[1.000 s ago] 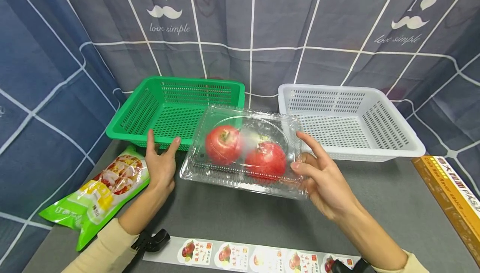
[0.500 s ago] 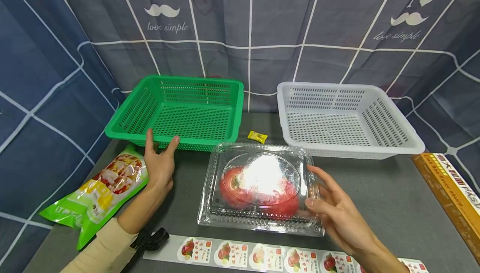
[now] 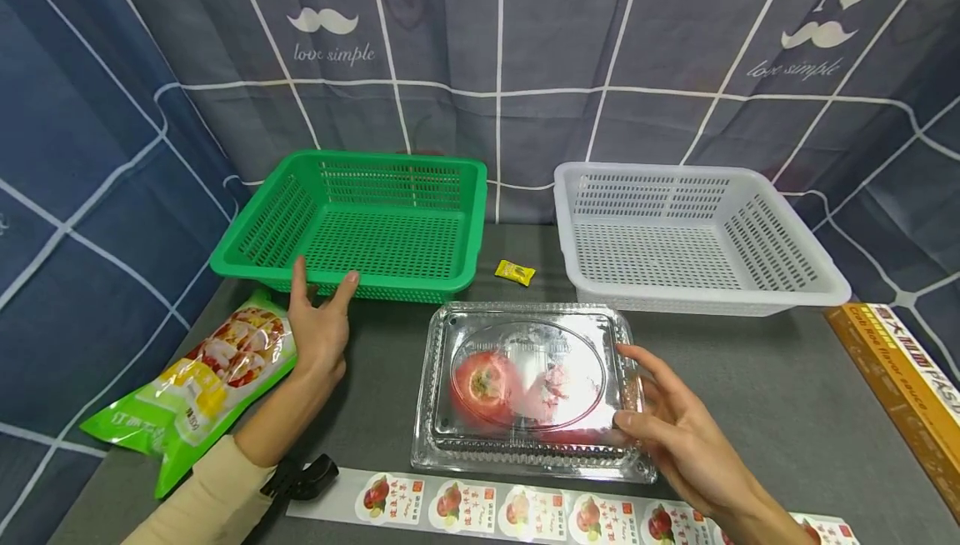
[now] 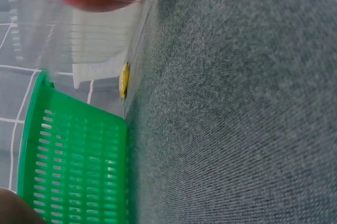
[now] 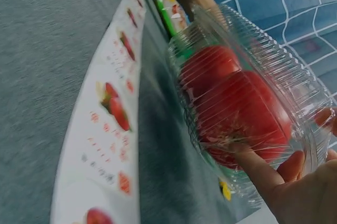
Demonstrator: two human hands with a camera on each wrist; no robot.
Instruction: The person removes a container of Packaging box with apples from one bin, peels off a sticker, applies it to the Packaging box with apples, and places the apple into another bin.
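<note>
A clear plastic clamshell container (image 3: 532, 462) with two round red fruits (image 3: 486, 391) inside is in the middle, in front of the two baskets. My right hand (image 3: 686, 437) pinches its right side between thumb and fingers; the right wrist view shows the hand gripping the container's edge (image 5: 310, 150). The lid looks shut. Glare hides part of one fruit. At the front of the green basket (image 3: 375, 287), my left hand (image 3: 321, 332) has its thumb and index finger spread and holds nothing. Whether it touches the basket I cannot tell.
A white basket (image 3: 705, 299) stands at back right. Between the baskets lies a small yellow packet (image 3: 515, 272). A green food bag (image 3: 217, 370) lies at left, a brown box (image 3: 892, 395) at right. A strip of fruit stickers (image 3: 465, 505) runs along the front.
My right hand has brought the container down and toward me, away from the baskets, uncovering the yellow packet. It has also levelled out. My left hand has stayed in place.
</note>
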